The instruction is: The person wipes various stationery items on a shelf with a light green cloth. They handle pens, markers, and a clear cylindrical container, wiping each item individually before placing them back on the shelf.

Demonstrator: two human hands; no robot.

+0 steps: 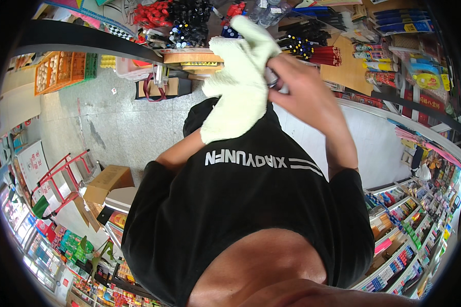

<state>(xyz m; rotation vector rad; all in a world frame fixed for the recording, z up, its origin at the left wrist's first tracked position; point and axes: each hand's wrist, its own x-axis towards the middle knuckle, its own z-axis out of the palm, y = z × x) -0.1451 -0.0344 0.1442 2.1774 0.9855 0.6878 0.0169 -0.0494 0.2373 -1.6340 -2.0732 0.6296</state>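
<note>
A pale green terry cloth (238,84) hangs over my left hand and hides it. Only my left forearm (184,149) shows, running in under the cloth's lower edge, so the pose of those fingers is unseen. My right hand (305,82), slightly blurred, grips a small dark and silvery object (271,76) at the cloth's right side. Most of that object is covered by fingers and cloth. One end of the cloth reaches up over a display of pens; bundled black pens (190,23) stand left of it and red-barrelled pens (326,56) right.
A black rail (88,40) crosses at upper left. On the floor are a dark box-like bag (173,90), an open cardboard box (107,184) and a red-framed folding stepladder (61,180). Stocked shelves (399,245) line the lower right. An orange crate of eggs (53,73) stands left.
</note>
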